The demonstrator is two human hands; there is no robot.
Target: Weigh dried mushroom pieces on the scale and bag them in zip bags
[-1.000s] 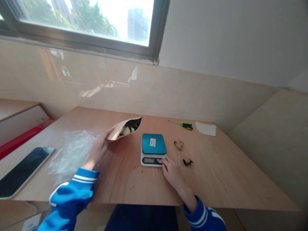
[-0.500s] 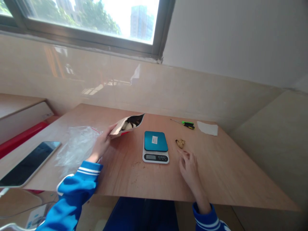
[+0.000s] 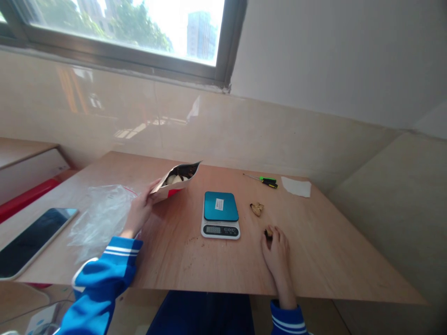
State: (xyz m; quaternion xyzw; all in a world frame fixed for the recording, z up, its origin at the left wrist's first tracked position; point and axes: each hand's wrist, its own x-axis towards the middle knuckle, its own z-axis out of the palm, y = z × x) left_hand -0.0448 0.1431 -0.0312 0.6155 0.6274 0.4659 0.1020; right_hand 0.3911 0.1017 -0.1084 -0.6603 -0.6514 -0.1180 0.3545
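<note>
My left hand (image 3: pixel 139 210) grips the left end of an open paper pouch (image 3: pixel 171 190), tilted above the table, with pale and dark dried pieces (image 3: pixel 177 178) inside. My right hand (image 3: pixel 277 249) rests low over the table, its thumb and fingers closed round a small brown dried piece (image 3: pixel 268 232). Just beyond it lies another tan dried piece (image 3: pixel 257 209). Between the hands stands a kitchen scale (image 3: pixel 220 231) with a bare teal plate (image 3: pixel 221 206) bearing a small white label.
A clear plastic bag (image 3: pixel 101 218) and a phone (image 3: pixel 33 239) lie at the left. Screwdrivers (image 3: pixel 268 181) and a white paper piece (image 3: pixel 296 187) lie at the back right. Crumbs dot the tabletop (image 3: pixel 167 260) before the scale.
My right hand has drawn back toward the front edge, away from the tan piece, and a small brown piece now shows at its fingertips. The view has shifted slightly.
</note>
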